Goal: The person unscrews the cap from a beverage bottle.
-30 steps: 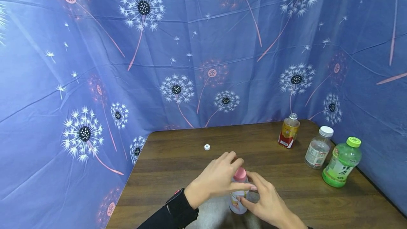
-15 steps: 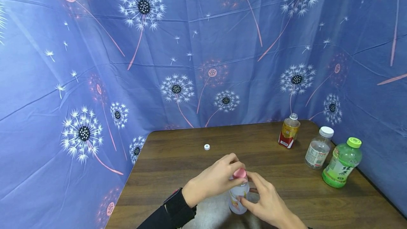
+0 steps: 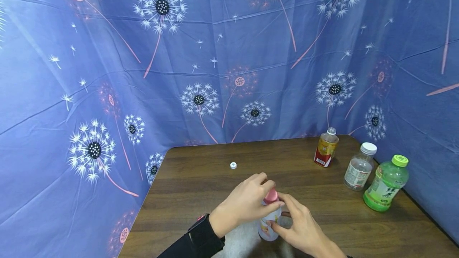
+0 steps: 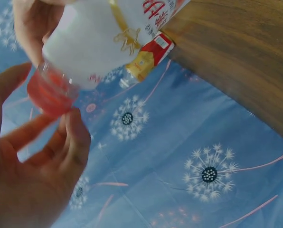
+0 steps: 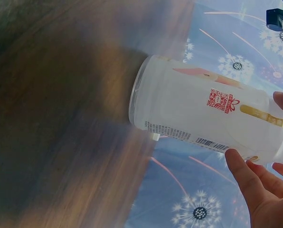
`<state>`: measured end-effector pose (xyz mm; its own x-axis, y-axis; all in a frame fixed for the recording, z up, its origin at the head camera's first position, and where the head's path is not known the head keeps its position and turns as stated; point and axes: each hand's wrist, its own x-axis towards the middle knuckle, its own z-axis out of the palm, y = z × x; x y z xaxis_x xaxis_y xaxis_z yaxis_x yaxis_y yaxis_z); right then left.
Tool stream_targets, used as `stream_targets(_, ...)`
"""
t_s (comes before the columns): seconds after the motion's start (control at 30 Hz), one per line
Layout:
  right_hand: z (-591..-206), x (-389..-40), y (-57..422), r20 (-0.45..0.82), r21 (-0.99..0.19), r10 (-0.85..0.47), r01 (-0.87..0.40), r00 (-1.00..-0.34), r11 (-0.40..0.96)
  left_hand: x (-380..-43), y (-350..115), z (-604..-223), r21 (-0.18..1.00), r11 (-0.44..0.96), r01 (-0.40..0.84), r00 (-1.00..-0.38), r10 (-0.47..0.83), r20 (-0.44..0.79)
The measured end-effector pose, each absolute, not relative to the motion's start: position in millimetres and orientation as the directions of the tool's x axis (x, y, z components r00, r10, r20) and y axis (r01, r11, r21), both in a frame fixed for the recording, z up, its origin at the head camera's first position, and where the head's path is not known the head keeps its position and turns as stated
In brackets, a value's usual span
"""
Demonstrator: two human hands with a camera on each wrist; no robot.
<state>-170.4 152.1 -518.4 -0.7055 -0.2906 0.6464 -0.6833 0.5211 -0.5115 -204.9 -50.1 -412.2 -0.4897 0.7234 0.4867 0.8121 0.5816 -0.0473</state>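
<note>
A whitish, translucent bottle (image 3: 266,231) with a printed label stands at the front of the table. On its top is a pink cap (image 3: 271,196). My left hand (image 3: 243,200) reaches over from the left and pinches this cap, with the thumb on one side and fingers on the other in the left wrist view. Around the upper body of the bottle my right hand (image 3: 300,223) holds it from the right, thumb low and fingers behind. The right wrist view shows the label's QR code (image 5: 220,100) and the fingertips (image 5: 234,156) touching the bottle's side.
A small white cap (image 3: 233,165) lies on the wooden table (image 3: 201,182). To the right stand a capless bottle with a red and yellow label (image 3: 325,148), a clear white-capped bottle (image 3: 358,170) and a green bottle (image 3: 383,188). A dandelion-print blue cloth (image 3: 222,51) hangs behind.
My left thumb has drawn in from across the bottle's front to nearer the cap, and the left hand has shifted slightly about it. The right hand and bottle stay in place.
</note>
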Motion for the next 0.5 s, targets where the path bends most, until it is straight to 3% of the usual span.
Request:
stream_targets(0.17,-520.0,-171.2,150.9,0.627,-0.535,-0.274,-0.659,-0.729,0.528,-200.9,-44.9,-415.8,-0.141,0.665,0.733,-0.507,0.673,0.538)
stream_targets(0.5,-515.3,-172.8,149.1,0.580,-0.576,-0.240,-0.601,-0.778,0.555,-199.4,-42.9,-417.0,-0.139,0.671,0.728,-0.509,0.666,0.545)
